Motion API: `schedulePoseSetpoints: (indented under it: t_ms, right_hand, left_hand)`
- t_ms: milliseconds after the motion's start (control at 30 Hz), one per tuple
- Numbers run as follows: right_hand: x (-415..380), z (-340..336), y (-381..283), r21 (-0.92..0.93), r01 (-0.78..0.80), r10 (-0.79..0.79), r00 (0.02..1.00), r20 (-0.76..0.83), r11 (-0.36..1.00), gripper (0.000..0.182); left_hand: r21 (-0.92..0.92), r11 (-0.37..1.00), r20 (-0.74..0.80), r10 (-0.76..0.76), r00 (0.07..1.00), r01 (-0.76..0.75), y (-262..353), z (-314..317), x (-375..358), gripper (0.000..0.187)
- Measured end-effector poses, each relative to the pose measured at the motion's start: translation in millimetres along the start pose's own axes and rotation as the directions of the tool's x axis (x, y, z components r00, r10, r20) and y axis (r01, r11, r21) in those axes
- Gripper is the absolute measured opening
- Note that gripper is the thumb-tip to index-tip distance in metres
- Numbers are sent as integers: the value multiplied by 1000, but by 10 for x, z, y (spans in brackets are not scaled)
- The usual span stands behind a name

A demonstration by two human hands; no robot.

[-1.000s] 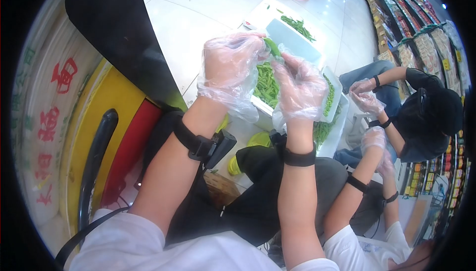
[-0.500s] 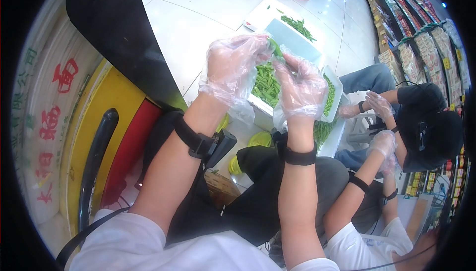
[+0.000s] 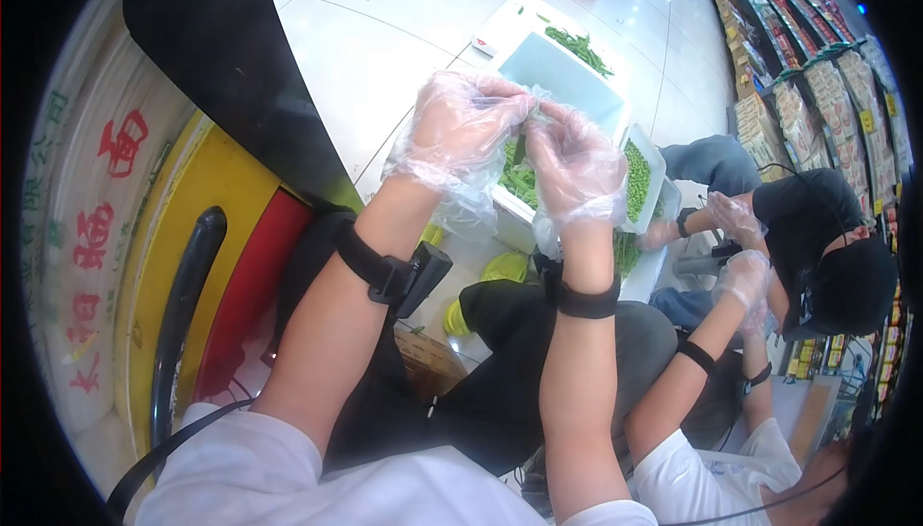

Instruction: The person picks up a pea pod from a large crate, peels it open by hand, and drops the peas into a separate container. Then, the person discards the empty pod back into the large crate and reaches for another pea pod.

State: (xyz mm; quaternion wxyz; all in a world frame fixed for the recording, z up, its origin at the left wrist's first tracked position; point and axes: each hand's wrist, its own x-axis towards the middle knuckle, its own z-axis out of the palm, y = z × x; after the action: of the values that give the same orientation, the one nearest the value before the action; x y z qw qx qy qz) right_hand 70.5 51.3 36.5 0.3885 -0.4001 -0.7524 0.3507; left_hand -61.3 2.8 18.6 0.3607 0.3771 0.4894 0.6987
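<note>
— Where are the person's two hands?

— Both are raised together over a white tray point(image 3: 577, 74). The left hand point(image 3: 461, 127) and the right hand point(image 3: 574, 165) each wear a loose clear plastic glove, and their fingertips meet at the middle.

— Are they holding anything?

— Yes. The fingers of both hands are pinched closed on a green pod point(image 3: 519, 148), which hangs between them just above the heap of pods point(image 3: 519, 180) in the tray. Most of the pod is hidden behind the gloves, so I cannot tell whether it is split.

— What else lies nearby?

— Just to the right of the right hand sits a narrower white tray of shelled peas point(image 3: 636, 180). More loose pods point(image 3: 580, 48) lie at the far end of the big tray. Each wrist carries a black strap, and the left strap bears a small black device point(image 3: 421, 276).

— Anyone else there?

— Two other people sit at the right. One in a black top point(image 3: 803, 223) has gloved hands close together near the pea tray; another in a white sleeve point(image 3: 678, 473) reaches an arm up beside them. Shelves of packaged goods point(image 3: 827, 74) run along the far right, and the floor is pale tile point(image 3: 385, 16).
</note>
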Motion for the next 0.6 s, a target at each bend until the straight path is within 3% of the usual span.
schedulePoseSetpoints:
  t_ms: [100,267,600]
  right_hand:
    - [-10,5,-41,22,36,-36,999,3,999,24]
    - [-38,-10,-95,-130,176,-180,983,-21,976,22]
    - [44,36,-12,-47,96,-99,993,-59,994,15]
  left_hand:
    - [42,999,6,26,1000,-26,1,-19,2,19]
    - [72,997,34,-20,999,17,29,-16,-20,19]
    - [139,990,60,5,998,-13,22,-31,35,17]
